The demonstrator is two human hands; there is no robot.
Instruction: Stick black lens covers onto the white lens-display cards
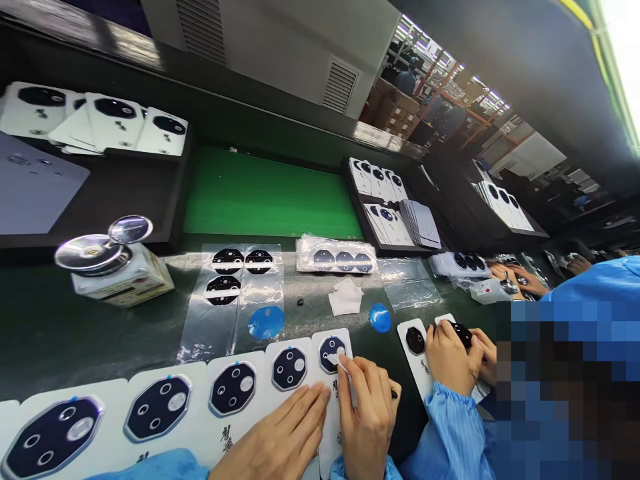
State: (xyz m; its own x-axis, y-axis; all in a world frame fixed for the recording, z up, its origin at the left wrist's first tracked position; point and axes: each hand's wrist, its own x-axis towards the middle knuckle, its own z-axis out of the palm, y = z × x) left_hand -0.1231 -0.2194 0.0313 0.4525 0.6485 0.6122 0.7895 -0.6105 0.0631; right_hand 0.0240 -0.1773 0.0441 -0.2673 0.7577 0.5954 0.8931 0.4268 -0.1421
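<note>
My left hand [280,433] lies flat, fingers stretched out, on white panels that stand in a row. Each panel has a dark octagonal plate with ring-shaped holes and a pale disc; the one nearest my fingers is an octagonal plate [289,369]. My right hand [367,407] pinches a small white wipe [336,361] against the octagonal plate of the rightmost white panel [341,335]. A dark tip, perhaps of a tool, sticks out beside that hand; its rest is hidden. Dark lettering shows on some panels.
Ahead lie plastic sheets with black octagonal films [229,261], a blue film piece [266,323], folded white wipes [346,297] and a stack of films [336,253]. A metal-topped dispenser bottle [123,273] stands left. Trays [270,193] line the back. A co-worker's hands [455,357] handle a panel at right.
</note>
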